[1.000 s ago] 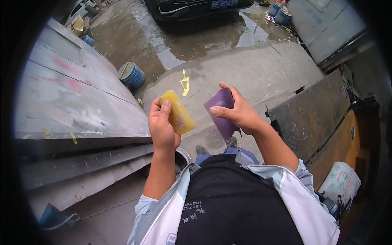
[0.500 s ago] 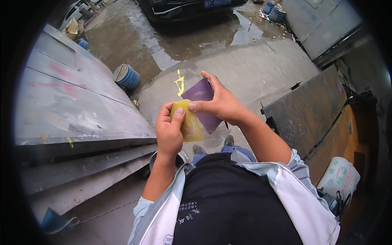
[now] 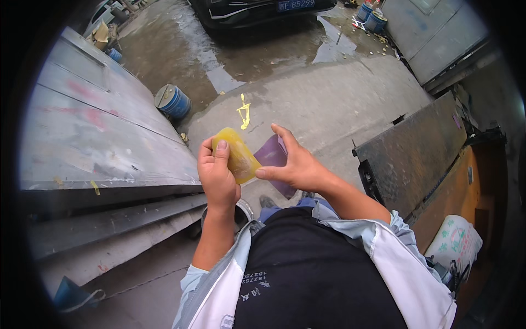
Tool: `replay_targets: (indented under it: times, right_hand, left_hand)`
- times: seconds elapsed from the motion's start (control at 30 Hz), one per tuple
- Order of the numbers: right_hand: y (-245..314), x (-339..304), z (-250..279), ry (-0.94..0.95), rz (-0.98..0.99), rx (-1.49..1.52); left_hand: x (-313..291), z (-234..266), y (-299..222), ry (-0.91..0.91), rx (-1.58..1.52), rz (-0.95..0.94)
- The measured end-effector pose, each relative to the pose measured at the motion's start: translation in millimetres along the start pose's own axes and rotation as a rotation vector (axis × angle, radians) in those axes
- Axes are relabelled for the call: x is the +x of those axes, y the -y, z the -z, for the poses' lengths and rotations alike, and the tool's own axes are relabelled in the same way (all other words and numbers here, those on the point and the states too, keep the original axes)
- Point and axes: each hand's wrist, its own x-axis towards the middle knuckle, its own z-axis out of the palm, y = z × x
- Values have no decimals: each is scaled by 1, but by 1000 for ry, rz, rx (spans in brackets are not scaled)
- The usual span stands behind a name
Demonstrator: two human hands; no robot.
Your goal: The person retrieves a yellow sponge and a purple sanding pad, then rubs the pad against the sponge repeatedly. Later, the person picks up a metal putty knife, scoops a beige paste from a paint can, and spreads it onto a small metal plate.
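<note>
My left hand (image 3: 218, 171) grips a yellow, slightly bent, flat flexible pad (image 3: 236, 156), thumb on its face and fingers behind it. Pale smudges mark the pad. My right hand (image 3: 298, 164) is curled round a folded purple sheet, apparently sandpaper (image 3: 270, 154), which hangs behind its thumb. That thumb's tip meets the pad's right lower corner. The two pieces are side by side in front of my body, with the purple sheet just right of the pad. Part of the sheet is hidden by my right hand.
A painted metal panel (image 3: 109, 120) stands at the left, with a blue bucket (image 3: 175, 102) beyond it. Below me at left is a metal pail (image 3: 244, 215). Rusty metal plates (image 3: 416, 148) and a white sack (image 3: 456, 239) are at right. A dark car (image 3: 257, 12) is ahead.
My left hand and the pad have moved left and tilted, the pad's top leaning left. My right thumb has slid from the pad's top to its lower corner. The purple sheet is lower.
</note>
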Motion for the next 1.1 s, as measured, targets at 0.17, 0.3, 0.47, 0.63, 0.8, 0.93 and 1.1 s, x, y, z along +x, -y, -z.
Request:
replay_targets:
  times: [0.17, 0.3, 0.47, 0.63, 0.8, 0.93, 1.1]
  right_hand:
    - [-42, -6, 15, -159, -52, 68]
    - [-36, -3, 19, -266, 32, 162]
    - [-21, -22, 17, -79, 114, 607]
    - [-7, -28, -8, 44, 132, 905]
    - [0, -24, -17, -10, 29, 1000]
    - [4, -19, -20, -42, 31, 997]
    - [-7, -8, -20, -81, 76, 938]
  left_hand:
    - [12, 6, -19, -38, -161, 80]
    - [6, 7, -15, 22, -180, 141]
    - [-6, -2, -14, 93, -264, 165]
    - [-14, -25, -18, 106, -372, 110]
    - [-18, -28, -13, 152, -437, 68]
    - [-18, -28, -13, 144, -446, 55]
    - [-16, -18, -10, 181, -347, -11]
